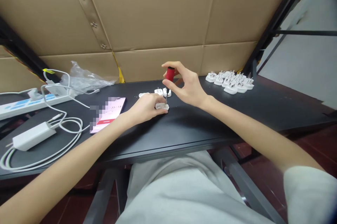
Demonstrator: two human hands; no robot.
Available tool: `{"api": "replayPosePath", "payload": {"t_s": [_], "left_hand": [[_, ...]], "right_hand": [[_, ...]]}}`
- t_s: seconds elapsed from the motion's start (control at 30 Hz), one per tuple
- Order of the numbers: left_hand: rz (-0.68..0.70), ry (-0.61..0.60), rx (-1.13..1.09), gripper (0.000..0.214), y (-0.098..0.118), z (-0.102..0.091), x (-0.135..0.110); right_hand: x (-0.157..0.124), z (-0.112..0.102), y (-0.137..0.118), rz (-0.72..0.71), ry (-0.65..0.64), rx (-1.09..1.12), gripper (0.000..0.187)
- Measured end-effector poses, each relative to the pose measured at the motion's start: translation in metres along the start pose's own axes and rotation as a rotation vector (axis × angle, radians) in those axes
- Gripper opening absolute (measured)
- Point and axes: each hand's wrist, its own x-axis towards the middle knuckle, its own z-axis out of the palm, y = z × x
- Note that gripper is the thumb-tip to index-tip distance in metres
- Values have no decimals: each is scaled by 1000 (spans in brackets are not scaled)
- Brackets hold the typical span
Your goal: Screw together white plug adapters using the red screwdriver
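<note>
White plug [162, 106] lies on the black desk [184, 136], low and flat, with the screwdriver [170, 74] standing nearly upright on it, thin shaft down, red handle up, tip at the plug's top. Left hand [146, 108] is clamped on the plug from the near left, fingers wrapped over its edge. Right hand [189, 85] is closed on the red handle between thumb and fingertips, wrist raised. Just beyond the grip stand two pronged plugs [162, 92], close together, with a third [143, 94] behind the left fingers. Well right of the grip sits a cluster of white plugs [230, 82]. Left of it: phone [107, 114] with a blurred screen, white charger [34, 135] and looped cable [63, 126], power strip [31, 105], plastic bag [84, 78]. Both forearms reach forward over the desk edge, elbows wide.
</note>
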Motion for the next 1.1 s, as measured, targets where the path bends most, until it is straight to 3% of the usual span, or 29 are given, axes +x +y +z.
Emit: {"api": "replayPosePath", "payload": {"t_s": [0.17, 0.33, 0.57, 0.8, 0.97, 1.1], "left_hand": [[5, -4, 10, 30, 2, -1, 0], [-8, 8, -15, 29, 2, -1, 0], [-5, 20, -19, 29, -1, 1, 2], [-3, 4, -47, 29, -1, 0, 2], [-11, 9, -36, 29, 0, -1, 0], [11, 4, -29, 31, -2, 0, 1]], "right_hand": [[3, -3, -4, 30, 1, 16, 38], [4, -6, -5, 92, -63, 201, 63], [3, -5, 5, 95, -116, 206, 39], [3, 1, 5, 39, 9, -84, 40], [4, 3, 1, 72, -13, 129, 52], [5, 0, 2, 89, -75, 216, 41]]}}
